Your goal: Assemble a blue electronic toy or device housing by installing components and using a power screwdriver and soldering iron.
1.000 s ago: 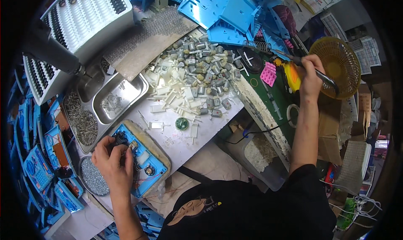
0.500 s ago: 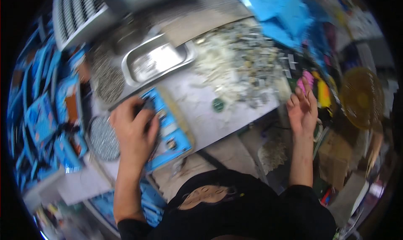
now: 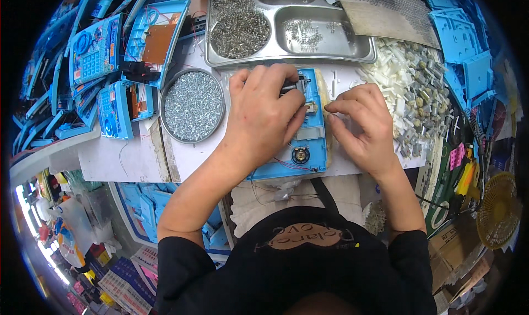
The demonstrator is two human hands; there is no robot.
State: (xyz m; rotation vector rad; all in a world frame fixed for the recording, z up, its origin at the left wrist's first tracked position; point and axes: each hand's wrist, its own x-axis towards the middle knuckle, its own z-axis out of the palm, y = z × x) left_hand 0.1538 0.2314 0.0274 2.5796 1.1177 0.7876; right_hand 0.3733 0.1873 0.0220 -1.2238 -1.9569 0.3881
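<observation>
my left hand (image 3: pixel 263 114) presses flat on the blue toy shell (image 3: pixel 300 144), fingers loosely curled; my right hand (image 3: pixel 361 125) pinches together at its right edge, round tray of screws (image 3: pixel 193 104) left of both.

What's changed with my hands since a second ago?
Your right hand came back from the far right, where it held a thin tool, and now rests beside the blue toy shell. Your left hand stayed on that shell. The round dish of screws stays beside it.
</observation>
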